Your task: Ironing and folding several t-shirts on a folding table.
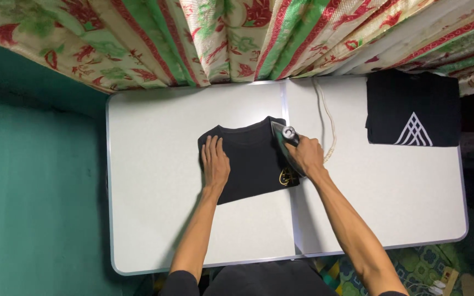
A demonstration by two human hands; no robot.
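Ironing step under way — right hand [304,155] grips the iron [286,141] on the folded black T-shirt [253,159] mid-table, left hand [215,162] flat, fingers spread, pinning it — next stroke likely needs cloth kept taut.

Even, soft overhead light w/ no glare; white table [154,230] bright, corners dim. Faint shadows under forearms. Sharp focus, slight wide-angle bend at edges.

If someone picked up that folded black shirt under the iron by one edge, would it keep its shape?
Probably not. The folded black shirt lies flat and thin like soft cloth, so it would likely droop and unfold. It looks light for its size. The left hand presses it flat beside the iron, which hints it might slide on the smooth white table.
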